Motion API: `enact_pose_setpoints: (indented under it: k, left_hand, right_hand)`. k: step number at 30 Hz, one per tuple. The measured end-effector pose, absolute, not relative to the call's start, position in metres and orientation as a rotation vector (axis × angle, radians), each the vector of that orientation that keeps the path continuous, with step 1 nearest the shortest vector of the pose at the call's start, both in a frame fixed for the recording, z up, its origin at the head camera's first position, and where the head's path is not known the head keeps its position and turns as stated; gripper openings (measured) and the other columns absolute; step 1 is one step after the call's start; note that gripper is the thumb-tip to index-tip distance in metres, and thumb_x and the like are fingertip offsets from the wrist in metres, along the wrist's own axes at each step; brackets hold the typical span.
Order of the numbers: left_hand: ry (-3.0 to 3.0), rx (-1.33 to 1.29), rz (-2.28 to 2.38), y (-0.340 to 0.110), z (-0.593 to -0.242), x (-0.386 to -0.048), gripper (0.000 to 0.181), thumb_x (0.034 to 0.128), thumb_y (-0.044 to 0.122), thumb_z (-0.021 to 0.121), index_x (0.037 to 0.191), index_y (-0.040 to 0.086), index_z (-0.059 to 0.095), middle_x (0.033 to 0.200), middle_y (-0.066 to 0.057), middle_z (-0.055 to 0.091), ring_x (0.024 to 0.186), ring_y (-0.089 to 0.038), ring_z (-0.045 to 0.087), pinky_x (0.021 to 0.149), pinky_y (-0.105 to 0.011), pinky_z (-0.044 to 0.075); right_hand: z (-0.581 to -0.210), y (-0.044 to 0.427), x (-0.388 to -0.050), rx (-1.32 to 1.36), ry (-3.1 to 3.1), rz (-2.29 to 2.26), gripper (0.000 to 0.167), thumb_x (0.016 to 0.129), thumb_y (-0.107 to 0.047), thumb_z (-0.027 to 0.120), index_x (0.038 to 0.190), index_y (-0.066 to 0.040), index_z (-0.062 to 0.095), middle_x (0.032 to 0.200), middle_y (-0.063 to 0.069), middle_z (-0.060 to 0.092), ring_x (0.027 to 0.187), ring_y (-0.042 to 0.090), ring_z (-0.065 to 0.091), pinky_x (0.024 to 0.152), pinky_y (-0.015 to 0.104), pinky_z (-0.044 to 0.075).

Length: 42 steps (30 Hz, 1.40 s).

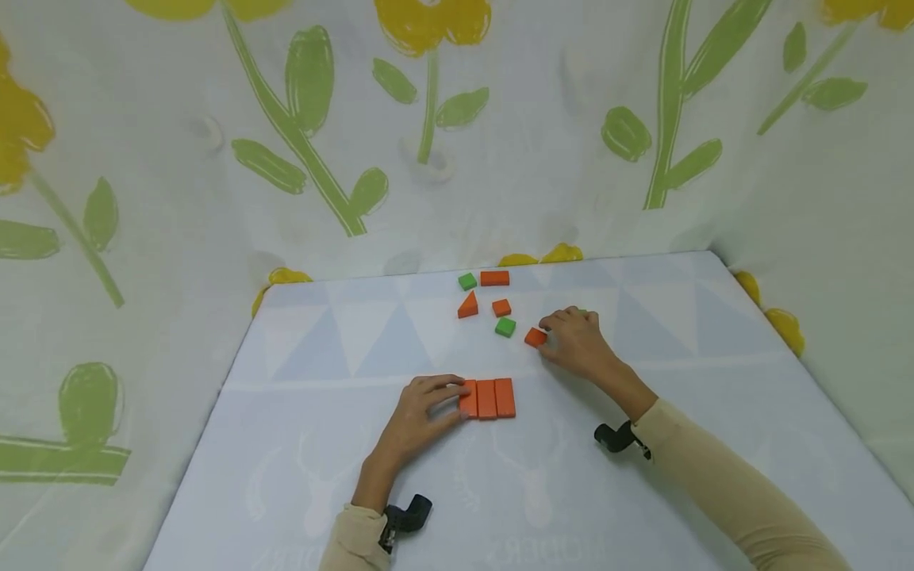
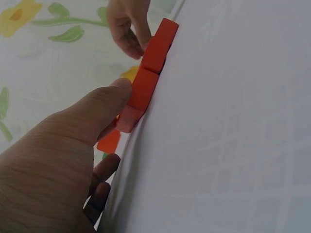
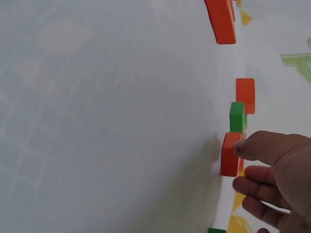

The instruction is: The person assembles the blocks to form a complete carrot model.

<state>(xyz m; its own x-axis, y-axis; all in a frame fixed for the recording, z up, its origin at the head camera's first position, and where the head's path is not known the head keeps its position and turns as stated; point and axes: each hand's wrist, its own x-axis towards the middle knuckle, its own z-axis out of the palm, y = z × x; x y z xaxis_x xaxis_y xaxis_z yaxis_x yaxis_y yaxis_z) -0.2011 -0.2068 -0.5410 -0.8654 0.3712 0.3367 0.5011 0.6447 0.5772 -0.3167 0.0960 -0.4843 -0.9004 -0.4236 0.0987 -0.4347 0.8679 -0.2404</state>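
Three flat orange rectangular blocks lie side by side on the table. My left hand holds the leftmost block, its thumb at the near edge and its fingers at the far edge; the thumb also shows against it in the left wrist view. Farther back, my right hand pinches a small orange block. Its thumb lies on that block in the right wrist view, while the index finger is mostly hidden. A green block peeks out behind the right hand.
Left of the right hand lie a green block, a small orange block and an orange triangular block. Another green block and an orange rectangular block are near the table's back edge. A flowered cloth hangs behind.
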Motion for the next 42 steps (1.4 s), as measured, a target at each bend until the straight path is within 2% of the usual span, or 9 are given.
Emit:
enact_pose_setpoints:
  k: [9,14,21,27,35,42]
  left_hand:
    - [-2.654,-0.739,-1.062,-0.206,-0.541,-0.203,0.036,0.0903,0.031,0.077,0.125,0.022,0.072,0.133,0.005,0.061,0.121,-0.019,0.051,0.101,-0.049,0.041]
    - [-2.660,-0.743,-1.043,-0.206,-0.541,-0.204,0.037,0.0899,0.032,0.077,0.125,0.022,0.072,0.133,0.006,0.061,0.122,-0.019,0.051,0.101,-0.049,0.041]
    - [-2.673,-0.714,-1.052,-0.207,-0.539,-0.203,0.037,0.0892,0.030,0.078,0.125,0.022,0.072,0.133,0.006,0.061,0.122,-0.021,0.050,0.102,-0.051,0.039]
    - [-2.691,-0.727,-1.053,-0.206,-0.538,-0.202,0.038,0.0903,0.030,0.076,0.127,0.021,0.071,0.135,0.004,0.060,0.122,-0.023,0.050,0.102,-0.052,0.039]
    - [-2.650,-0.740,-1.041,-0.205,-0.538,-0.202,0.036,0.0889,0.028,0.078,0.124,0.020,0.072,0.132,0.002,0.062,0.120,-0.023,0.052,0.100,-0.053,0.040]
    - [-2.635,-0.732,-1.049,-0.205,-0.542,-0.200,0.037,0.0883,0.028,0.079,0.124,0.020,0.072,0.132,0.004,0.062,0.119,-0.022,0.052,0.099,-0.051,0.041]
  right_hand:
    - [-0.489,0.099,-0.319,0.703,-2.937,0.452,0.030,0.086,-0.021,0.075,0.113,-0.007,0.070,0.108,0.007,0.068,0.107,0.029,0.053,0.091,0.052,0.033]
    - [-0.485,0.101,-0.312,0.730,-2.879,0.521,0.032,0.086,-0.021,0.078,0.113,-0.007,0.070,0.107,0.006,0.069,0.108,0.027,0.053,0.091,0.051,0.032]
    - [-0.469,0.097,-0.279,0.890,-2.763,0.616,0.031,0.083,-0.018,0.082,0.111,-0.009,0.071,0.106,0.002,0.069,0.108,0.024,0.053,0.086,0.048,0.031]
    - [-0.459,0.091,-0.249,1.021,-2.662,0.656,0.031,0.080,-0.017,0.084,0.108,-0.012,0.072,0.104,-0.002,0.069,0.107,0.020,0.054,0.087,0.045,0.033]
    - [-0.461,0.075,-0.225,1.216,-2.623,0.674,0.027,0.082,-0.017,0.081,0.108,-0.016,0.072,0.106,-0.006,0.068,0.106,0.014,0.054,0.092,0.044,0.035]
    - [-0.470,0.061,-0.212,1.318,-2.593,0.678,0.032,0.079,-0.018,0.085,0.107,-0.017,0.071,0.109,-0.006,0.068,0.108,0.014,0.053,0.092,0.045,0.036]
